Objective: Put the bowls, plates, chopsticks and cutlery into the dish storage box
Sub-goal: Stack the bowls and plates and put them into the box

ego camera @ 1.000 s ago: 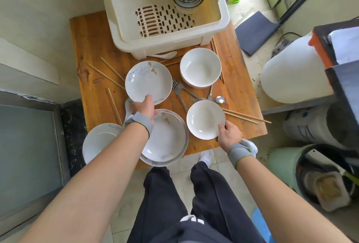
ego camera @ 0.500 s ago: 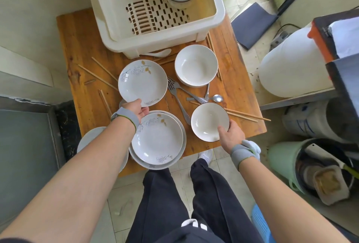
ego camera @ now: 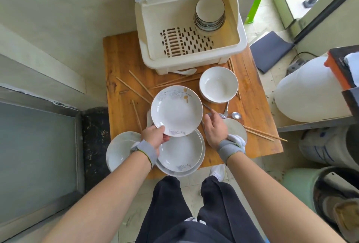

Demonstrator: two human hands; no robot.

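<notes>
My left hand (ego camera: 154,136) grips the near rim of a white flowered plate (ego camera: 176,109), held lifted above the wooden table (ego camera: 120,64). Below it lie stacked plates (ego camera: 182,157), with another plate (ego camera: 119,151) at the table's left corner. My right hand (ego camera: 214,129) hovers with fingers apart, holding nothing, beside the lifted plate and partly over a small white bowl (ego camera: 236,129). A larger white bowl (ego camera: 218,84) sits farther back. The cream dish storage box (ego camera: 186,62) stands open at the back with a stack of bowls (ego camera: 209,15) inside. Chopsticks (ego camera: 134,89) and a spoon (ego camera: 236,115) lie scattered.
More chopsticks (ego camera: 264,133) lie at the table's right edge. A white ceramic spoon (ego camera: 185,72) rests under the box front. A large white container (ego camera: 308,91) and a green bin (ego camera: 303,186) stand right of the table; a wall and metal frame are left.
My left hand has lifted the flowered plate off the table. My right hand let go of the small bowl and moved left toward the plate. The view tilted up, showing more of the box.
</notes>
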